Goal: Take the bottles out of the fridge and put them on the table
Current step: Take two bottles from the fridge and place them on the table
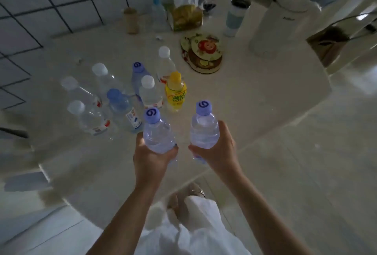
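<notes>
My left hand (152,159) and right hand (217,152) each grip a full bottle (158,132) low on its body; I judge them heavy, slick and squashy.

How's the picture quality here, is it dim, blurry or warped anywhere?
Head view: dim, greyish light with no strong glare; the wall tiles bow from wide-angle distortion; the far clutter, such as the tissue box, and the frame edges are soft and smeared; sharpest are the two bottles held in the left hand and right hand.
</notes>
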